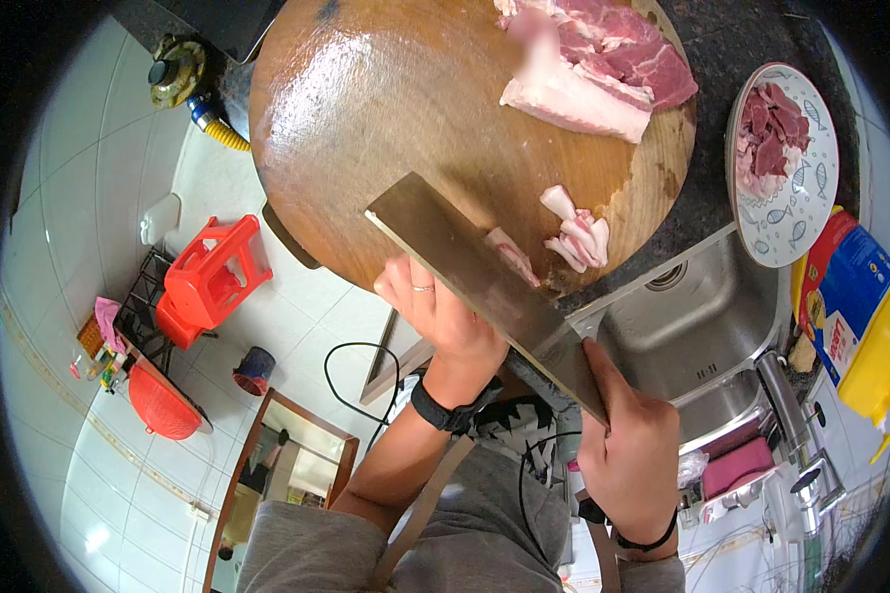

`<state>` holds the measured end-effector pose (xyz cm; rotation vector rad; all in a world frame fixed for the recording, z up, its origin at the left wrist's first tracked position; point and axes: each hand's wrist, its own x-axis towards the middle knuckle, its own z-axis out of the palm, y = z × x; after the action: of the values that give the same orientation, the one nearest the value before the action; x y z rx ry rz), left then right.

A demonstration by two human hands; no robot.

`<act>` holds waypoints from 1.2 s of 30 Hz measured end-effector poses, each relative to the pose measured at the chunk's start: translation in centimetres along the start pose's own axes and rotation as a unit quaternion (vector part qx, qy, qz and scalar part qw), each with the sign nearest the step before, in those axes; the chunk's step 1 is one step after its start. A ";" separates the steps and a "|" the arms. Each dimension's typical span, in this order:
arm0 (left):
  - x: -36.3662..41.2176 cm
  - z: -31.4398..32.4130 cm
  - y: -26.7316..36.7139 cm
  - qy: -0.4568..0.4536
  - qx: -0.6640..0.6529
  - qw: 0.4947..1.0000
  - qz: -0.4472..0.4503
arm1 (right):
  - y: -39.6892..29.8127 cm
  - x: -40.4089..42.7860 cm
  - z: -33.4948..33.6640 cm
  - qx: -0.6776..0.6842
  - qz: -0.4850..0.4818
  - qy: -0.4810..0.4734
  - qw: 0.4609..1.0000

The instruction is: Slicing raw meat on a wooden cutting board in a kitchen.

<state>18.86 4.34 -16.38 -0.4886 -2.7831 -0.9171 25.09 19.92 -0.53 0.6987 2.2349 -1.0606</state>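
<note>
My right hand (pixel 634 459) grips the handle end of a broad cleaver (pixel 482 282), its blade slanting up and left over a round wooden chopping board (pixel 386 111). Close behind the blade is my left hand (pixel 445 319), fingers curled and wearing a ring; the blade hides its fingertips and anything under them. A thin strip of fatty pork (pixel 515 258) lies along the blade's far side. Just right of it sit several cut pieces of pork fat (pixel 582 237) in a small pile. A large slab of raw pork (pixel 578 96) with a thick fat layer rests at the board's far right.
A fish-patterned plate (pixel 767 230) of sliced meat (pixel 775 141) stands right of the board. Below it are a steel sink (pixel 697 326), a faucet (pixel 808 485) and a yellow-and-blue bag (pixel 853 311). Red plastic stools (pixel 211 274) stand on the floor at left.
</note>
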 end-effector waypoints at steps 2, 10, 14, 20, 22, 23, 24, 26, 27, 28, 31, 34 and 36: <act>0.0 0.0 -0.1 -0.001 0.005 1.000 0.004 | 0.0 -0.1 0.0 0.001 -0.006 0.010 1.000; 0.1 0.0 0.1 -0.006 0.010 1.000 0.017 | 0.0 -0.1 -0.1 -0.011 -0.013 0.016 1.000; 0.1 0.0 -0.1 -0.008 0.011 1.000 0.021 | -0.1 0.2 -0.4 0.003 0.016 -0.021 1.000; 0.2 0.0 -0.1 -0.011 0.012 1.000 0.023 | -0.1 0.5 0.2 0.030 0.018 -0.021 0.999; 0.3 0.0 -0.1 -0.013 0.013 1.000 0.024 | 0.0 0.5 0.3 0.025 0.001 0.001 1.000; 0.3 0.0 -0.1 -0.013 0.013 1.000 0.024 | -0.1 0.5 0.2 0.025 0.001 0.000 1.000; 0.3 0.0 -0.1 -0.014 0.014 1.000 0.025 | -0.2 0.5 0.0 0.029 0.009 -0.008 1.000; 0.3 0.0 -0.1 -0.014 0.015 0.999 0.027 | 0.0 0.5 -0.3 0.033 0.016 -0.017 0.999; 0.3 0.0 -0.1 -0.015 0.015 0.999 0.028 | 0.4 0.4 -0.4 0.000 -0.025 -0.017 1.000; 0.4 0.0 -0.1 -0.015 0.017 0.999 0.029 | 0.7 0.3 -0.5 -0.034 -0.066 -0.017 0.997; 0.5 -0.1 -0.1 -0.016 0.020 0.999 0.031 | -0.1 0.0 -1.3 -0.015 0.010 -0.088 0.996; 0.4 -0.1 -0.2 -0.017 0.022 0.999 0.033 | -0.4 0.1 -1.1 0.004 0.023 -0.042 0.999; 0.5 -0.2 -0.2 -0.018 0.023 0.999 0.033 | 0.7 0.0 -0.6 -0.002 -0.004 -0.045 0.999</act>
<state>18.32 4.17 -16.16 -0.5927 -2.7947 -0.8363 25.38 20.78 -0.56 0.6292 2.1629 -1.0708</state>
